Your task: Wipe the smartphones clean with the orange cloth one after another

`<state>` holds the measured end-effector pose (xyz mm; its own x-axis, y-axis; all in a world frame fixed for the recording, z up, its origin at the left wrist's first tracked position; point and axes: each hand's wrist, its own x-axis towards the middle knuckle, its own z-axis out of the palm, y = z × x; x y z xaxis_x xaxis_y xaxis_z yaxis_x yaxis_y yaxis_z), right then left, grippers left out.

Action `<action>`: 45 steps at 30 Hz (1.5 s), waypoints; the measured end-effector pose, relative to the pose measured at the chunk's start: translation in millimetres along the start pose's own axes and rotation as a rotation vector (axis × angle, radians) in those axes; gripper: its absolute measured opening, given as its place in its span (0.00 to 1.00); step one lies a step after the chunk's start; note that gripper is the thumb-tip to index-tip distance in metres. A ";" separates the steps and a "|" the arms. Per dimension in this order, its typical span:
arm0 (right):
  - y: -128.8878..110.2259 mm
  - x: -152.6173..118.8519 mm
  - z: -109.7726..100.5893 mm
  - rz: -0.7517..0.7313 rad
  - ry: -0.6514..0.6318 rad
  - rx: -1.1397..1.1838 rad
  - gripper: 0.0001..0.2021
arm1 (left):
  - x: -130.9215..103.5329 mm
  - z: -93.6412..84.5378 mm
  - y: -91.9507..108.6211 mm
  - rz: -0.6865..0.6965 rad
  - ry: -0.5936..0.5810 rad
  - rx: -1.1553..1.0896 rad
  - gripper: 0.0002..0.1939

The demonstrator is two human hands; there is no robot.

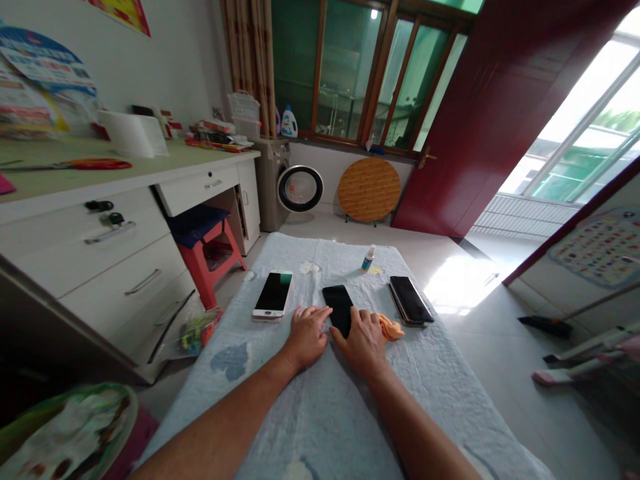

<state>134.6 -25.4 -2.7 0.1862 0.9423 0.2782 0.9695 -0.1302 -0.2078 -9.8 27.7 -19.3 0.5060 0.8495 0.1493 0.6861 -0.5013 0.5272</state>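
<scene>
A black phone point(339, 305) lies on the light blue cloth point(300, 427) between my hands. My left hand point(307, 335) rests at its left edge, fingers stretched out, fingertips touching it. On its right side lies my right hand point(363, 339), fingers bent along the edge and thumb at the lower left, so the phone is between thumb and fingers. An orange cloth point(391, 328) sticks out beside my right hand. White phones point(273, 293), seemingly stacked, lie to the left. Dark phones point(411, 300) lie to the right. Behind stands a small spray bottle point(369, 259).
A white desk point(210, 163) with a paper roll point(133, 133) runs along the left, a red stool point(213, 257) beneath it. A bin point(120, 433) stands at the lower left. Beyond are a washing machine point(273, 187), a round wooden board point(369, 189) and a red door point(465, 113).
</scene>
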 end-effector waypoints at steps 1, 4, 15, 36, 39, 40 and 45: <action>-1.3 0.2 0.5 0.003 -0.002 -0.007 0.25 | 0.0 -0.1 0.2 0.002 0.000 -0.002 0.31; -3.5 1.2 4.0 0.013 -0.010 -0.018 0.30 | -0.3 -0.1 0.3 0.004 -0.002 -0.011 0.30; -2.8 4.2 -7.0 0.041 0.031 0.029 0.30 | 1.9 -1.5 -1.8 -0.041 0.082 -0.081 0.32; 142.9 40.8 -35.1 0.522 0.355 -0.011 0.29 | 4.2 2.7 -8.2 -0.031 0.105 -0.040 0.28; 144.3 42.2 -30.2 0.541 0.310 -0.023 0.29 | 4.3 3.0 -8.3 -0.044 0.106 -0.044 0.28; 143.9 42.7 -28.8 0.543 0.297 -0.028 0.29 | 4.3 3.2 -8.4 -0.047 0.107 -0.045 0.28; 141.6 44.3 -23.7 0.548 0.266 -0.069 0.28 | 4.2 3.5 -8.6 -0.042 0.121 -0.052 0.27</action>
<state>283.9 -9.4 2.4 0.6854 0.6245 0.3744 0.7278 -0.6024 -0.3277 -11.8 35.0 -26.1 0.4083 0.8849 0.2243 0.6757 -0.4581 0.5775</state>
